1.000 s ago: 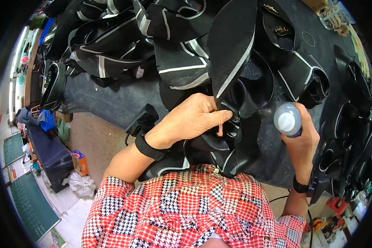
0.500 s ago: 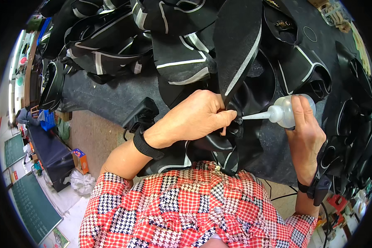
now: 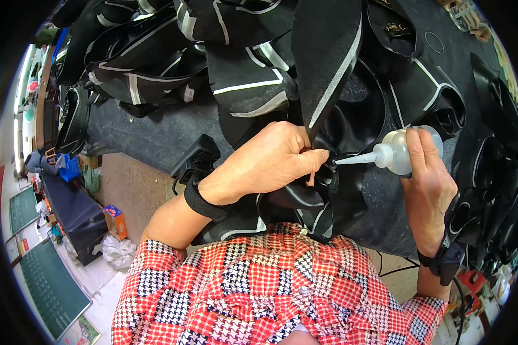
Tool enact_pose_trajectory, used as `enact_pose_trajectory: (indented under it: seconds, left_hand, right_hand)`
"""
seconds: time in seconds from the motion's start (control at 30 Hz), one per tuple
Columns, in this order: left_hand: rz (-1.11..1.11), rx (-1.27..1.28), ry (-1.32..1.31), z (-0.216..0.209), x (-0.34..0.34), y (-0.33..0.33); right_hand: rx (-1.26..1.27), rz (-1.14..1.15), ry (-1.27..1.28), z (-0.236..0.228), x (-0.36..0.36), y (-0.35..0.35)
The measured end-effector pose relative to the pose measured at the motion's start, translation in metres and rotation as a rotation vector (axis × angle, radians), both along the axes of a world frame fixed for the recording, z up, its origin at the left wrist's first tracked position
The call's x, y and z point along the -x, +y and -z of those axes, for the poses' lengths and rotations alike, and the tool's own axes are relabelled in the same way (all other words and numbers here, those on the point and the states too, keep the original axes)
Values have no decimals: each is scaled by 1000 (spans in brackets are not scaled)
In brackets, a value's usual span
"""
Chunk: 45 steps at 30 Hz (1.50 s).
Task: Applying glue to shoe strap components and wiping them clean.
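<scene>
My left hand (image 3: 275, 158) pinches the edge of a black leather shoe upper (image 3: 351, 129), thumb pressed against the fingers. One tall flap of it, edged with a pale strip, stands up beyond the hand. In my right hand (image 3: 429, 192) is a translucent squeeze bottle (image 3: 396, 152) with a long tapered nozzle, tilted on its side. The nozzle tip points left and meets the upper's dark edge just by my left thumb; whether liquid comes out cannot be seen. My left fingertips are partly hidden behind the hand.
More black uppers with white tape (image 3: 247, 89) are heaped along the far side, and another pile (image 3: 489, 172) lies at the right. A black device (image 3: 195, 158) sits by my left wrist. Cables (image 3: 400, 269) hang below the dark table (image 3: 138, 135). An orange-and-blue box (image 3: 115, 222) stands at left.
The bottle and my right hand have shifted very slightly to the right and up. The left hand keeps its pinch on the upper. The view has moved a little.
</scene>
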<state>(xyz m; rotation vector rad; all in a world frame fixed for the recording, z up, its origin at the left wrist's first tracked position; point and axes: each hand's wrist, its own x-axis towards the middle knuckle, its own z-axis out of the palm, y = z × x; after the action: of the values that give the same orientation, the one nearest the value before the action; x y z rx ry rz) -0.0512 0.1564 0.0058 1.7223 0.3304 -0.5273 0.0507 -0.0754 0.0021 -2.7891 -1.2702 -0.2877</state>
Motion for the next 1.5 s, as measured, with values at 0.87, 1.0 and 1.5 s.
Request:
enact_pose_trajectory:
  seconds: [0.87, 1.0, 1.5]
  left_hand:
    - [-347, 82, 73, -13, 50, 23]
    - [-367, 134, 89, 3, 54, 7]
    - [-479, 238, -219, -40, 108, -38]
  right_hand:
    - [-1290, 513, 874, 16, -16, -66]
    - [-1326, 600, 688, 16, -30, -98]
    - [-1134, 540, 560, 68, -59, -126]
